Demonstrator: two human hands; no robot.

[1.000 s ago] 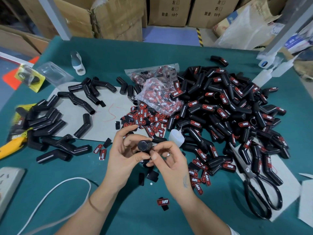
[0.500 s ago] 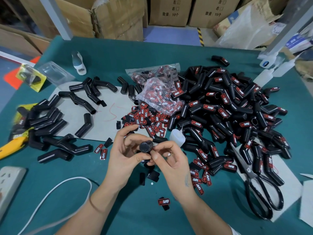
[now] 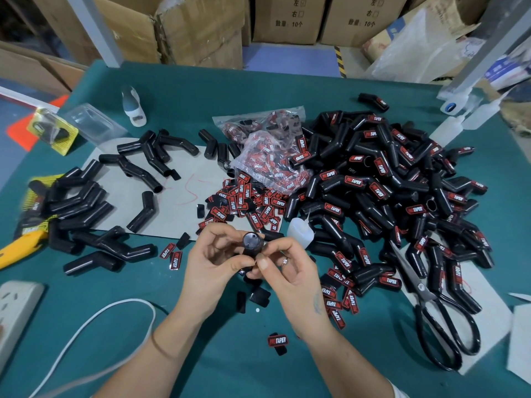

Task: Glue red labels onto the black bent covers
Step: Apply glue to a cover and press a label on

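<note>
While scissors (image 3: 431,305) lie at right on the green table (image 3: 230,354), left hand (image 3: 211,261) and right hand (image 3: 290,271) both pinch one black bent cover (image 3: 252,244).

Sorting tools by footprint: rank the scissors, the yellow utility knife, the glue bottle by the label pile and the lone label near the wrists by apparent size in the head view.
1. scissors, largest by far.
2. yellow utility knife, partly cut off by the frame edge, so unsure.
3. glue bottle.
4. lone label, smallest.

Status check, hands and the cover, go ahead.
Left hand and right hand both grip one black bent cover. Its label is not visible. Nothing blocking.
</note>
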